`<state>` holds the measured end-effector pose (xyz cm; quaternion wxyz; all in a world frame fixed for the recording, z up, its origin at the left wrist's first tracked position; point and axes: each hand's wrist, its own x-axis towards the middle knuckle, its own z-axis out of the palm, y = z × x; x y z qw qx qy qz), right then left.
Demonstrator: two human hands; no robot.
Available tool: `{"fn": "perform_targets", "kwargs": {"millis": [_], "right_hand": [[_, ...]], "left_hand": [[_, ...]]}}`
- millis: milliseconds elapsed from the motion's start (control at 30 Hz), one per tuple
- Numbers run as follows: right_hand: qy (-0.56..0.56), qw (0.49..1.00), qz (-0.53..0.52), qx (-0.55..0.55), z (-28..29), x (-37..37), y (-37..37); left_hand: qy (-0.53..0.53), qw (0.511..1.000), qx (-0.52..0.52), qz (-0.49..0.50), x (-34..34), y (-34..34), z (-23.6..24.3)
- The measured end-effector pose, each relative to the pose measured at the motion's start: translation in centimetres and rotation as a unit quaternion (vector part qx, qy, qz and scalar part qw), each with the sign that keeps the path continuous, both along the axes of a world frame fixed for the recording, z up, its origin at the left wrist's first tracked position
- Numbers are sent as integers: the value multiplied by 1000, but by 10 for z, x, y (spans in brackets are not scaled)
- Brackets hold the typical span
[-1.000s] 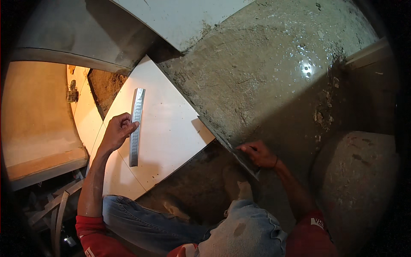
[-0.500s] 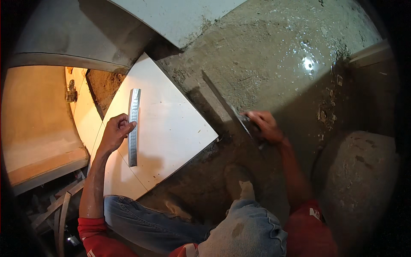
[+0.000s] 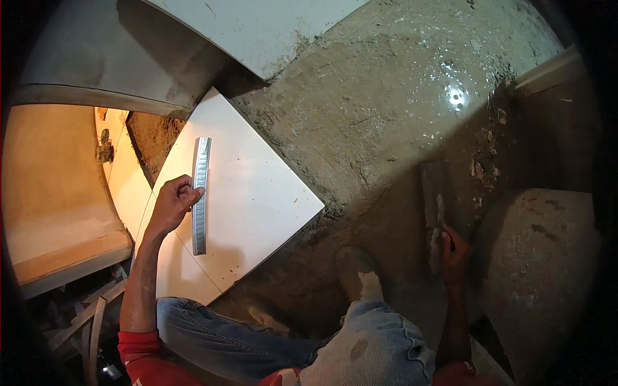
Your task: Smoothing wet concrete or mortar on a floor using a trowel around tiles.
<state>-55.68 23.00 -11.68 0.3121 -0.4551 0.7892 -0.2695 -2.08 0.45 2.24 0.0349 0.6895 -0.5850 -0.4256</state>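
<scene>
My left hand (image 3: pixel 172 204) is closed on a short, silvery metal channel strip (image 3: pixel 200 225), pinched near its middle above a large white tile (image 3: pixel 261 193). The strip points away from me and throws a shadow on the tile. Off to the right, in shade, my right hand (image 3: pixel 456 255) grips a flat trowel (image 3: pixel 430 183) by its mortar-smeared handle. The blade points away from me over the wet grey mortar (image 3: pixel 367 122), well apart from the tile. Whether it touches the mortar is hard to tell in the dark.
Another pale slab (image 3: pixel 257 32) lies at the far side. A lit opening (image 3: pixel 58 186) is on the left, with wooden offcuts (image 3: pixel 96 328) below it. A mortar-stained rounded surface (image 3: pixel 541 257) stands at the right. My jeans-clad knees (image 3: pixel 367 344) are at the lower edge.
My right hand has carried the trowel right and slightly toward me, away from the strip of mortar beside the tile, and its blade has turned. The left hand still holds the strip.
</scene>
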Motion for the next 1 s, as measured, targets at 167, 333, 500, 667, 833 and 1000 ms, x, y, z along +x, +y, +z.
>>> {"fn": "perform_targets", "kwargs": {"millis": [167, 333, 500, 667, 833, 1000], "right_hand": [[-128, 990, 58, 14, 8, 20, 0], [-462, 854, 112, 212, -16, 50, -37], [-447, 852, 184, 201, -39, 73, -65], [-474, 822, 190, 251, -44, 86, -77], [-469, 822, 204, 250, -48, 105, -93], [-473, 826, 229, 205, -49, 123, -118]], "left_hand": [[-1, 1000, -21, 4, 1, 6, 10], [-5, 999, -39, 8, 2, 13, 19], [6, 999, -34, 0, 8, 18, 25], [-2, 999, -33, 9, 13, 19, 25], [0, 999, -34, 3, 7, 12, 15], [19, 1000, -14, -5, -3, 0, 2]]}}
